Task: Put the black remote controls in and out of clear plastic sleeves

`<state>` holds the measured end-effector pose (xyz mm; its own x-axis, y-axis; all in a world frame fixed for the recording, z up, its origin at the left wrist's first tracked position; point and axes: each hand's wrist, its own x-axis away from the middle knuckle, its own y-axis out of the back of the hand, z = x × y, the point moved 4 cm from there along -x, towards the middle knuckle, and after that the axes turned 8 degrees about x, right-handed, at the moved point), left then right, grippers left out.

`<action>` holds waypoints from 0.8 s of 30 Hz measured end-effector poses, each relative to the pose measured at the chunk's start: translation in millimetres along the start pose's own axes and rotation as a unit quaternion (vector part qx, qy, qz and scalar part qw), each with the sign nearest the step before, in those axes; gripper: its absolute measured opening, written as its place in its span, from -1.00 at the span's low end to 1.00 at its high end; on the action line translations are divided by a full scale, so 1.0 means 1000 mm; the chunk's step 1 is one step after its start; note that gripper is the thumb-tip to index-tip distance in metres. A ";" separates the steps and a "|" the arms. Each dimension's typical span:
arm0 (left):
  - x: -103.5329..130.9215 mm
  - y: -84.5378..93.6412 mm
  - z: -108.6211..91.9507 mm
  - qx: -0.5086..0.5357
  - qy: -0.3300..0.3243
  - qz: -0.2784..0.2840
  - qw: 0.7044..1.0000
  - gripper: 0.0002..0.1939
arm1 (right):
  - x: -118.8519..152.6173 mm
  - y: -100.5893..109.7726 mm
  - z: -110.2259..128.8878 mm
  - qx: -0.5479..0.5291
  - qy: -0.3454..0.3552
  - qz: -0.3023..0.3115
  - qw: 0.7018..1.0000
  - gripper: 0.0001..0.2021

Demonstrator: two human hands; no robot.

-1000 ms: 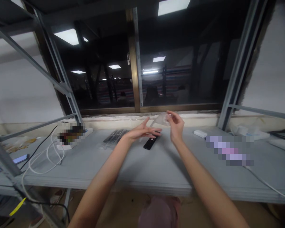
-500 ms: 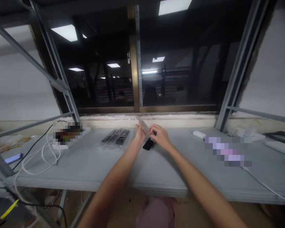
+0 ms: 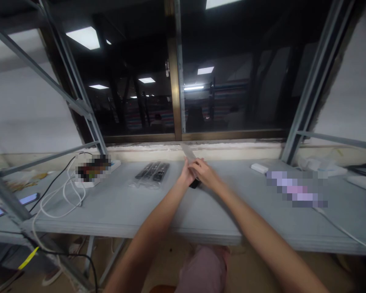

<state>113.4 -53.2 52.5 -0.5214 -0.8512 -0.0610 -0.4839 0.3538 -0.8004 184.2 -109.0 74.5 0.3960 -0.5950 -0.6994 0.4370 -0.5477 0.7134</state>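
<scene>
A thin, clear plastic bag stands up between my hands, its far end pointing toward the window. My left hand is closed round its left side. Over the near part of the bag, my right hand has its fingers bent and pressed together on the plastic. The black end of what looks like a remote control shows just below my hands; the rest is covered by them. Left of my hands, several black remote controls in clear bags lie side by side on the grey table.
A blurred-out object on a white base with white cables stands at the left. Two phones lie beyond the rack post. At the right are a white adapter, a blurred purple object and a cable. Metal posts frame the window.
My right hand has moved closer to my left and now covers more of the bag and the black remote control. The view has shifted slightly.
</scene>
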 end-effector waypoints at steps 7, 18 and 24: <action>0.003 -0.003 -0.007 -0.001 -0.024 -0.015 1.000 -0.20 | 0.002 0.005 0.004 0.057 0.041 -0.009 0.998 -0.59; -0.003 0.018 -0.018 0.004 -0.097 -0.133 0.986 -0.39 | 0.002 0.007 0.021 0.092 0.071 0.041 0.992 -0.53; -0.004 0.028 -0.039 -0.032 -0.103 -0.180 0.978 -0.20 | 0.004 -0.001 0.025 0.091 0.091 0.052 0.990 -0.44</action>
<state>74.6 -25.2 53.9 -0.1606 -0.9826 0.0937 -0.6563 0.0354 -0.7537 165.5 -125.2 71.8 0.5773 -0.5469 -0.6062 0.2408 -0.5954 0.7665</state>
